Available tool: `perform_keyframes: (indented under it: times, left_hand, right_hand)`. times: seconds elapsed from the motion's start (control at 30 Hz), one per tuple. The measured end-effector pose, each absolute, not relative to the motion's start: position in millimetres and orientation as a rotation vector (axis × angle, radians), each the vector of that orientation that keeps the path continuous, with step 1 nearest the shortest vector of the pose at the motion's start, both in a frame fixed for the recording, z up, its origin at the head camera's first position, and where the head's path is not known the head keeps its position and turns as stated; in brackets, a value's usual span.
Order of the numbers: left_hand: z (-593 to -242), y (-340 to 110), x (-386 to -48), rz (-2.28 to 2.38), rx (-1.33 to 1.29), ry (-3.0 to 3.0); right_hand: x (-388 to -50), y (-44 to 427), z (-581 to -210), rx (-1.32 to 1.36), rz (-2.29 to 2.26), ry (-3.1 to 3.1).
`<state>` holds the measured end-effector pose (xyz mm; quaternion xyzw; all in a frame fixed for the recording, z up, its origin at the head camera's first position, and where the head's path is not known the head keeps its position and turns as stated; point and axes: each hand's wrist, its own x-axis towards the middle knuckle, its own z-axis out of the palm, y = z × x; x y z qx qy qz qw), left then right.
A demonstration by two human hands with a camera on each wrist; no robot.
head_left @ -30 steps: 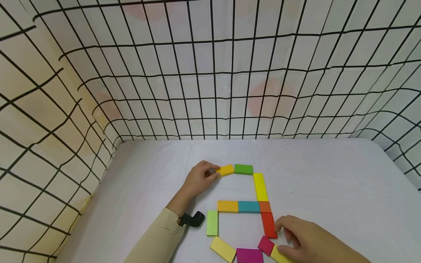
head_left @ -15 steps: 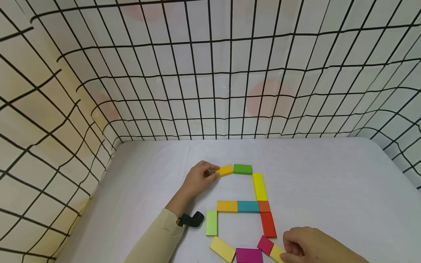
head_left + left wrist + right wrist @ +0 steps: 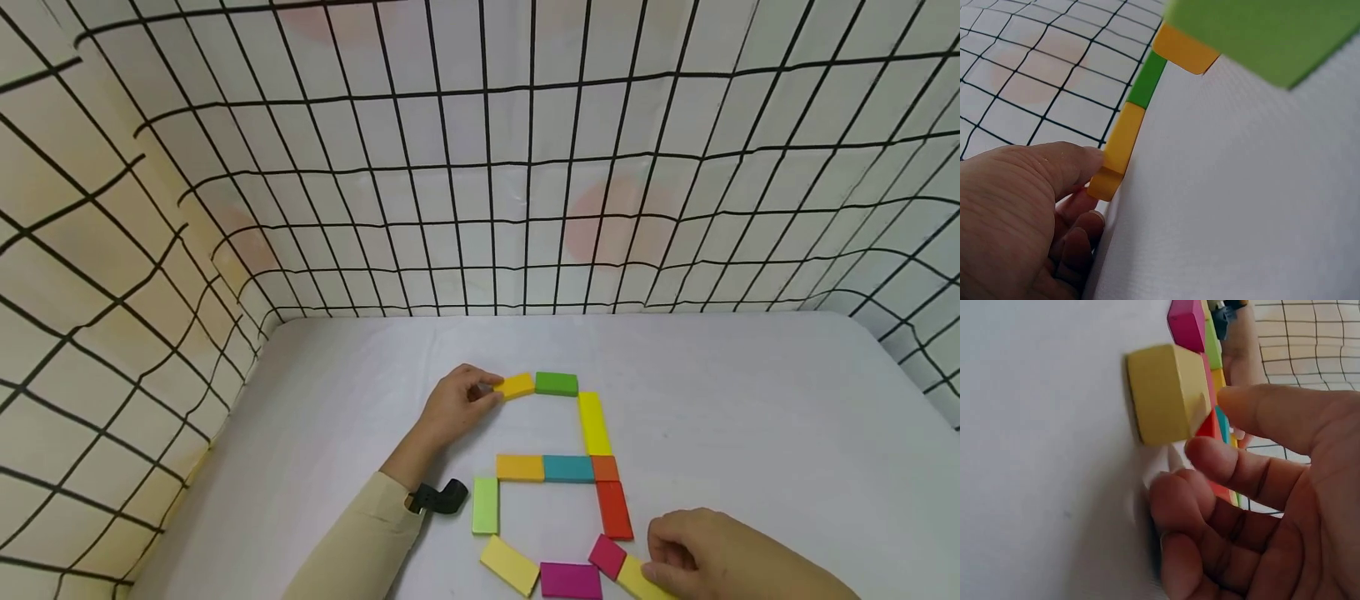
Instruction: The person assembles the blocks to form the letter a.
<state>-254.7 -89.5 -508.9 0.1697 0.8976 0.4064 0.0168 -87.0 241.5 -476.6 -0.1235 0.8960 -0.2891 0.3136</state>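
On the white table, coloured flat rectangular blocks lie end to end in a figure. My left hand (image 3: 453, 408) pinches the orange-yellow block (image 3: 517, 386) at the far left end, thumb and a finger on its end in the left wrist view. That block meets a green block (image 3: 557, 383). Lower right, my right hand (image 3: 723, 550) is beside a pale yellow block (image 3: 637, 577), its fingers loosely curled with nothing between them. From the right wrist view I cannot tell whether the thumb touches that block (image 3: 1159, 394). A crimson block (image 3: 607, 556) adjoins it.
A yellow block (image 3: 595, 423) and a red block (image 3: 615, 510) form the figure's right side. An orange block (image 3: 520, 467) and a teal block (image 3: 567, 468) cross its middle. Black wire mesh (image 3: 487, 223) stands behind the table. A black wrist device (image 3: 441, 497) sits beside the light-green block (image 3: 485, 506).
My right hand has drawn back from the red block, down and to the right, and its fingers are more curled. The left hand stays on the orange-yellow block; the blocks lie as before.
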Motion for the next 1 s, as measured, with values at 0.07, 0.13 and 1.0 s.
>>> perform_keyframes:
  times: [0.07, 0.13, 1.0]
  left_hand:
    - [-511, -89, -254, 1.266, 0.538, 2.790]
    - [-512, -89, -253, 1.264, 0.538, 2.791]
    - [-511, -90, -256, 1.247, 0.522, 2.776]
  right_hand:
    - [-93, 243, -474, -0.387, -0.773, 2.407]
    - [-102, 243, -469, -0.439, -0.771, 2.495]
    - [-257, 187, -487, -0.256, -0.786, 2.804]
